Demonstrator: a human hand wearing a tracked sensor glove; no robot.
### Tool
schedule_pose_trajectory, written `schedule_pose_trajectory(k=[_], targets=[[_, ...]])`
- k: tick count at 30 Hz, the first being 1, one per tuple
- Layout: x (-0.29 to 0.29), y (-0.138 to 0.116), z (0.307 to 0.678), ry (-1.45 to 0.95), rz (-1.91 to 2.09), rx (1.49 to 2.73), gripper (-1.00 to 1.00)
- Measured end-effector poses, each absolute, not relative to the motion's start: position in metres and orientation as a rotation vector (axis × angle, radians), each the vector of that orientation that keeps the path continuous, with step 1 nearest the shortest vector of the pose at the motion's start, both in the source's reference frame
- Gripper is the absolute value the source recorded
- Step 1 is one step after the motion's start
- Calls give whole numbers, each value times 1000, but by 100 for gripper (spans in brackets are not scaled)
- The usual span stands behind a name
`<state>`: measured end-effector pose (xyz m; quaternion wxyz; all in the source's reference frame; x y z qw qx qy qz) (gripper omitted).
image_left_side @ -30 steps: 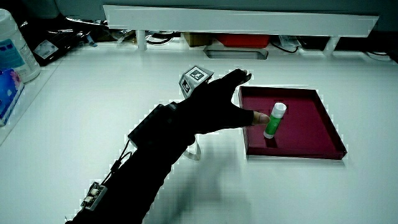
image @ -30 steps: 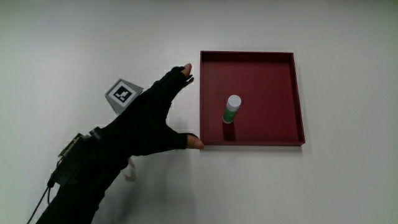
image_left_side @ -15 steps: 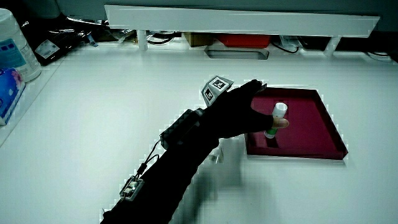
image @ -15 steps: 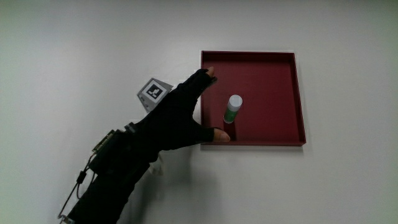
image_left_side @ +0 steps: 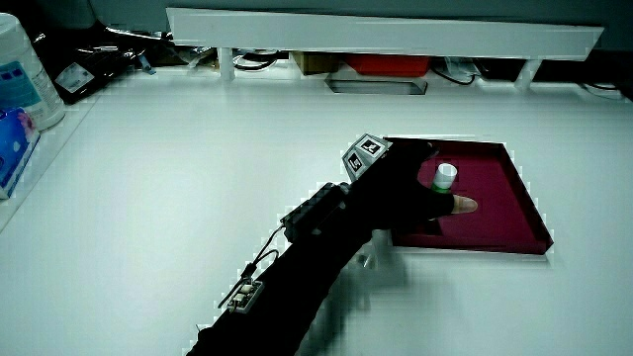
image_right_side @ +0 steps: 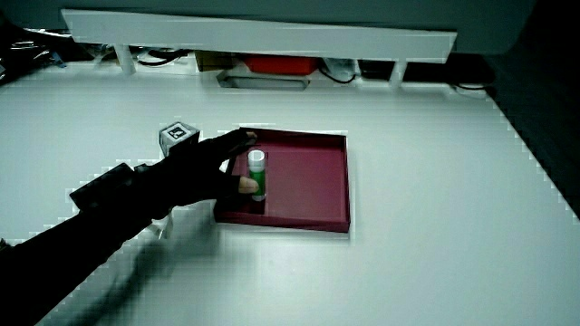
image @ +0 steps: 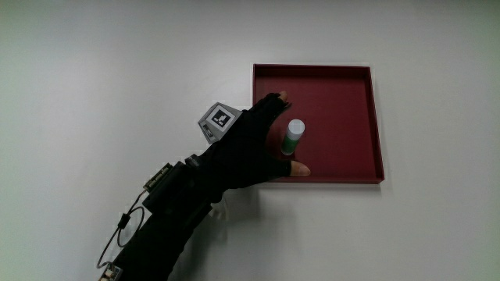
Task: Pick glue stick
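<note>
Fingers of the black-gloved hand (image: 248, 147) spread wide around the small green glue stick with a white cap (image: 292, 136), not yet clamped on it, thumb tip nearer the person than the stick, forefinger reaching past it. Stands upright inside the shallow square dark-red tray (image: 355, 125), well in from the rim, close to the wall nearest the wrist. Seems best to close thumb and forefinger on the green body below the cap, squarely from both flanks, then lift straight up so as not to topple it or drag it against the tray floor. Carries a small patterned cube (image: 218, 122) on its back, just outside the tray. Rests, as for the tray, on a plain white table (image: 117, 62), smooth and matt. Shows, in both side views, a low white partition (image_left_side: 386, 38) at the table's edge farthest from the person, with cables and a red box past it, and a white tub (image_left_side: 22, 74) near a corner.
</note>
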<state>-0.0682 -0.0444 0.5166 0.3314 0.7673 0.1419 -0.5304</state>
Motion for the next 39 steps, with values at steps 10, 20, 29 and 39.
schedule_pose_trajectory(k=[10,20,29,39], targets=[[-65,-43,518,337,-1447,2047,21],[-69,-41,518,221,-1498,2160,52],[-70,-40,513,143,-1454,2227,79],[-71,-38,516,170,-1475,2256,100]])
